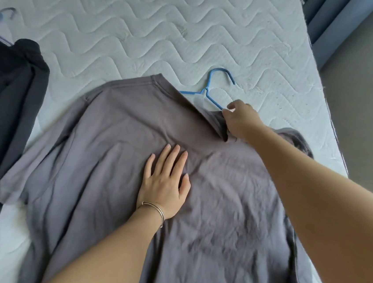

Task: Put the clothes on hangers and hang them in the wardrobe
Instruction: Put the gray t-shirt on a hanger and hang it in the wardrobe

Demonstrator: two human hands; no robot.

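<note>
Head view: left hand (165,181) lies flat, fingers spread; right hand (238,121) pinches the grey shirt (219,214) by its collar; forcing the blue hanger (209,90) through could stretch the neckline.

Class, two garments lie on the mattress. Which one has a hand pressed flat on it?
The grey T-shirt: the left hand lies flat on it and the right hand grips its collar. The dark garment at the left is untouched.

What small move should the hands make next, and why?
Probably slide the bare end of the blue hanger under the collar: the right hand pinches it there, the other end already lies inside the grey shirt, and the left hand holds the fabric flat.
</note>
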